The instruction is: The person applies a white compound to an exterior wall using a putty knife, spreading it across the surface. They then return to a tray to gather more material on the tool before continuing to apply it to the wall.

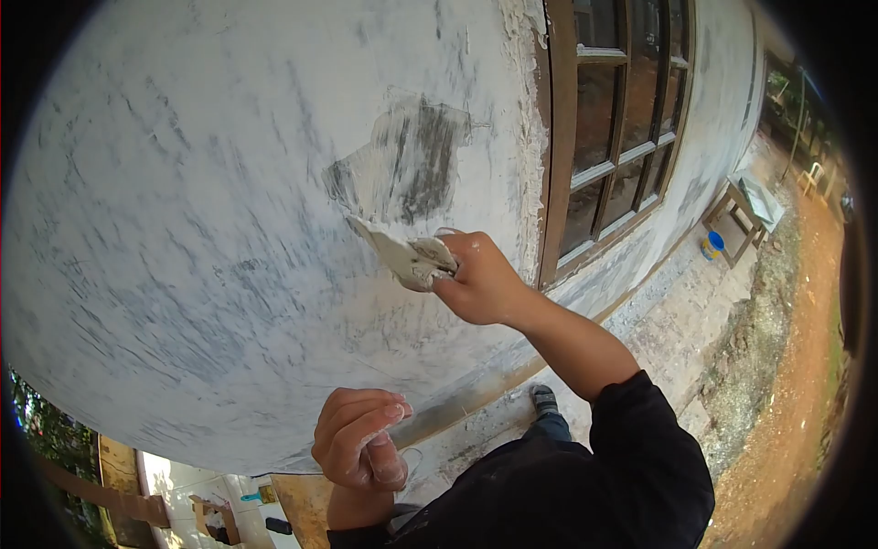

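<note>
My right hand (480, 279) is closed round a putty knife (398, 256) smeared with white paste, its blade edge at the white-coated wall (229, 229). Just above the blade, a grey patch (425, 160) shows through the streaky coating. Lower down, my left hand (361, 439) is held in front of the wall with its fingers curled and white residue on the fingertips. Whether anything sits between those fingers is too hard to make out.
A brown-framed window (622, 119) is at the right of the wall. Farther right stand a wooden bench (736, 215) and a blue bucket (712, 243). My shoe (544, 399) is on the walkway. A cardboard box (215, 520) lies at lower left.
</note>
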Available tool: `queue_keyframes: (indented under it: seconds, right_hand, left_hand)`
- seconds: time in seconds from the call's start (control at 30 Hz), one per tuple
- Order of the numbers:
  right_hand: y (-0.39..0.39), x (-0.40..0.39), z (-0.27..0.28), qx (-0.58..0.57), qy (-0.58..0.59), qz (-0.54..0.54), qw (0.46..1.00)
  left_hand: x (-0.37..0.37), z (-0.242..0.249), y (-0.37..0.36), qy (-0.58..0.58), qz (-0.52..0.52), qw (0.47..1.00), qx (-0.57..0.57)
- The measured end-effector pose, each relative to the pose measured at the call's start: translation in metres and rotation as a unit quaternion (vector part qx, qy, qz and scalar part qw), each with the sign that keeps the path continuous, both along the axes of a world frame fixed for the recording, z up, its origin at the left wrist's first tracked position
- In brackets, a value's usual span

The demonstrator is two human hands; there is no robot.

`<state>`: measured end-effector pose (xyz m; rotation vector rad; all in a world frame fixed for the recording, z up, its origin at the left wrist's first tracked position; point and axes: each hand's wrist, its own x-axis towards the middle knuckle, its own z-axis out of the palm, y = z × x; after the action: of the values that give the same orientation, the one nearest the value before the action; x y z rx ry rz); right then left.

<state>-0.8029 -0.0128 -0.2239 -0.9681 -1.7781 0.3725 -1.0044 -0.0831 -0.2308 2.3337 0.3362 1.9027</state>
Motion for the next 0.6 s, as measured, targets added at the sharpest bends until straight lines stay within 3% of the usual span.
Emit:
queue_keyframes:
  seconds: [0.07, 0.1, 0.17, 0.3, 0.37, 0.47, 0.6]
  right_hand:
    - [0.018, 0.012, 0.015, -0.054, 0.105, 0.038, 0.992]
    - [0.025, 0.018, 0.021, -0.052, 0.105, 0.035, 0.992]
    - [0.035, 0.026, 0.035, -0.048, 0.069, -0.095, 0.992]
    - [0.043, 0.042, 0.026, 0.015, 0.101, -0.155, 0.983]
    - [0.039, 0.054, 0.026, 0.024, 0.136, -0.244, 0.96]
    - [0.026, 0.066, 0.028, 0.029, 0.097, -0.314, 0.944]
    - [-0.002, 0.056, 0.032, 0.09, 0.098, -0.303, 0.944]
  left_hand:
    - [0.0, -0.001, -0.001, 0.003, -0.009, 1.0, 0.001]
    - [0.001, -0.002, -0.001, -0.001, -0.012, 1.0, -0.002]
    - [0.001, -0.002, 0.0, -0.006, -0.016, 1.0, 0.0]
    - [-0.007, -0.001, 0.002, 0.006, -0.01, 1.0, -0.012]
    - [-0.012, -0.001, 0.004, 0.007, -0.01, 1.0, -0.01]
    - [-0.016, -0.003, 0.004, 0.01, -0.015, 1.0, -0.003]
    - [-0.02, -0.005, 0.004, 0.012, -0.026, 1.0, -0.002]
